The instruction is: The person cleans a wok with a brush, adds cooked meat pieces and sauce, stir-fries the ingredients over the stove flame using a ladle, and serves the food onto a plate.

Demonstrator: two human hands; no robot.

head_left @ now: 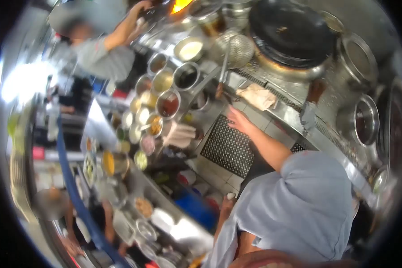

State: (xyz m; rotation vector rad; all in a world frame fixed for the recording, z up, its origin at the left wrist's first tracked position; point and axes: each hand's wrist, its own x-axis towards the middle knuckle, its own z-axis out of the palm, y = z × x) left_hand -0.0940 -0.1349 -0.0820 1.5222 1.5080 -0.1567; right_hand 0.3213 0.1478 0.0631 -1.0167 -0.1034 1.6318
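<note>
Crowded kitchen, with a black wok (pixel 292 33) on the stove (pixel 335 94) and pots (pixel 347 118) around. Extends the right hand (pixel 239 121) above the floor mat (pixel 228 147), fingers stretched open, near the brown-ended utensil (pixel 219 91) beside the folded cloth (pixel 257 96). Holds a small white thing (pixel 231 195), too blurred to name, in the left hand (pixel 227 207) beside the body, fingers curled round it.

The tool (pixel 225 64), a thin metal shaft with a brown grip, slants near-vertically at upper centre. A small, pale item (pixel 230 196), blurred, shows at lower centre.
</note>
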